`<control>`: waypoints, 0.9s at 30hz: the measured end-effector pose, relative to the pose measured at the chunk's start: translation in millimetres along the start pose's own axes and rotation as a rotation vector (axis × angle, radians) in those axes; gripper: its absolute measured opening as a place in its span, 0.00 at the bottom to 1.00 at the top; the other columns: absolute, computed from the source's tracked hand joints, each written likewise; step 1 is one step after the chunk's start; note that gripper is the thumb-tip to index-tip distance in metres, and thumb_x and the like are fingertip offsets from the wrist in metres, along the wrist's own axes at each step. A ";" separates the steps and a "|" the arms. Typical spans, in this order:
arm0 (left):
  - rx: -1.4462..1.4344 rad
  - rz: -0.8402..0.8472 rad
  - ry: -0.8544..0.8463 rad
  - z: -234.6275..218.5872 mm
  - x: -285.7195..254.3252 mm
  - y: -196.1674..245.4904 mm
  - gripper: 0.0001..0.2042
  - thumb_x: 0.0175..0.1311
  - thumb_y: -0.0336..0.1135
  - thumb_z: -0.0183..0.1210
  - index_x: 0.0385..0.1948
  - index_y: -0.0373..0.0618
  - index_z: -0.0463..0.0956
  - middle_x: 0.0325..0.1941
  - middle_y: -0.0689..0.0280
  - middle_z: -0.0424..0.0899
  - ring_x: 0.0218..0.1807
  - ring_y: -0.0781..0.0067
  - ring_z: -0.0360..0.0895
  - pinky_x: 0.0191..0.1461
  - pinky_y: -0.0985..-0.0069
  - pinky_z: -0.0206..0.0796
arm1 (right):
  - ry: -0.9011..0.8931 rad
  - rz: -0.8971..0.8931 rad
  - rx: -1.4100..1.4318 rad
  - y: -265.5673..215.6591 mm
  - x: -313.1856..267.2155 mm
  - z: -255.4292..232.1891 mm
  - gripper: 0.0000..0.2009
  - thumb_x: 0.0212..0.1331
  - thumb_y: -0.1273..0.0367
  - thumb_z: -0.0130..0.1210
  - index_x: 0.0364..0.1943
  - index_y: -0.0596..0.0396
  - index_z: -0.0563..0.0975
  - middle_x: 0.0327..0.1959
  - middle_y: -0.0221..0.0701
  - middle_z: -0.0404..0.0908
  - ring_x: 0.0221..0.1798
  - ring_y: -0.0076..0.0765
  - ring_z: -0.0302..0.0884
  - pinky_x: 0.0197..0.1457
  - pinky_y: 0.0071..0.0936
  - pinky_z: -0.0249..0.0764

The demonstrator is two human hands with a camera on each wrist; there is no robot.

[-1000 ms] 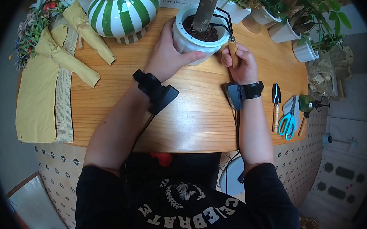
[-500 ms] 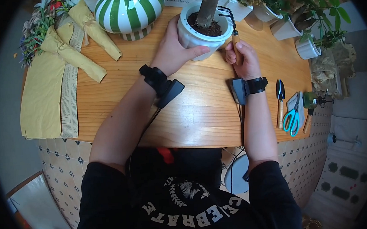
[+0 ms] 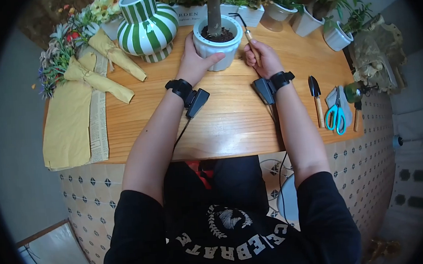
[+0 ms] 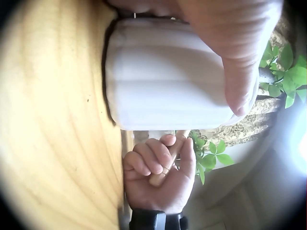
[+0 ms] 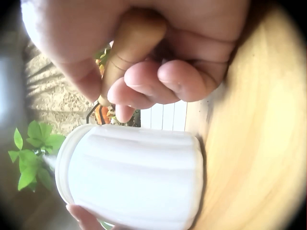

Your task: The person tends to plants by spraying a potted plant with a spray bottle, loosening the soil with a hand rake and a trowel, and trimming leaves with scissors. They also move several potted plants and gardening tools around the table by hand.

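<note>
A white ribbed plant pot (image 3: 229,55) stands on the wooden table, with a thick trunk (image 3: 214,14) rising from dark soil (image 3: 213,38). My left hand (image 3: 195,66) holds the pot from its left, the thumb pressed across the front of the wall near the rim, as the left wrist view also shows. To the right of the pot, my right hand (image 3: 265,59) grips the wooden handle (image 5: 129,48) of a small hand rake (image 3: 249,37). Its fingers curl round the handle. The rake's black tines point up and left, beside the pot's right rim in the head view.
A green-striped vase (image 3: 148,33) stands left of the pot, near paper-wrapped bundles (image 3: 103,85). On the right lie a small trowel (image 3: 316,100), teal-handled scissors (image 3: 335,118) and a grey cloth (image 3: 346,110). Potted plants (image 3: 307,23) and a white planter box (image 3: 245,13) line the back.
The rake's tines have come away from over the soil to beside the pot's right rim. My left hand stays on the pot. The head view has shifted and shows more of the back.
</note>
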State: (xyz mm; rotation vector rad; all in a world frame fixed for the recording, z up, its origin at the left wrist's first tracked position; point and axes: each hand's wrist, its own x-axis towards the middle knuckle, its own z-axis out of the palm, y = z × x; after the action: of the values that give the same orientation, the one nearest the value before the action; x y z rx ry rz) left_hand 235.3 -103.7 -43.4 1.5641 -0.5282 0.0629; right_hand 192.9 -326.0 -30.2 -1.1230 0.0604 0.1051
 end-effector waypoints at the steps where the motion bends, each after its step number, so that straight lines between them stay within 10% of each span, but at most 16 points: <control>1: 0.009 0.007 0.001 0.4 1.1 0.1 0.48 0.40 0.44 0.74 0.62 0.34 0.51 0.61 0.52 0.66 0.63 0.62 0.65 0.64 0.69 0.59 | 0.020 0.023 -0.005 -1.2 0.2 1.7 0.15 0.65 0.62 0.46 0.29 0.61 0.73 0.16 0.26 0.66 0.18 0.23 0.60 0.23 0.21 0.58; 27: 0.055 -0.004 0.034 -2.8 -76.8 25.2 0.47 0.41 0.40 0.73 0.62 0.36 0.49 0.60 0.50 0.67 0.62 0.60 0.66 0.64 0.68 0.59 | 0.258 -0.174 -0.180 22.9 -100.4 23.7 0.15 0.64 0.61 0.48 0.27 0.57 0.75 0.16 0.23 0.68 0.17 0.18 0.59 0.21 0.15 0.55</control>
State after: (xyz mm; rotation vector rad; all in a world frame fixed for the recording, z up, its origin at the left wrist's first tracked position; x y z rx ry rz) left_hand 158.7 -78.1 -47.2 1.6153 -0.5004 0.1015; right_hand 90.4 -300.2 -30.3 -1.3117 0.1856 -0.1933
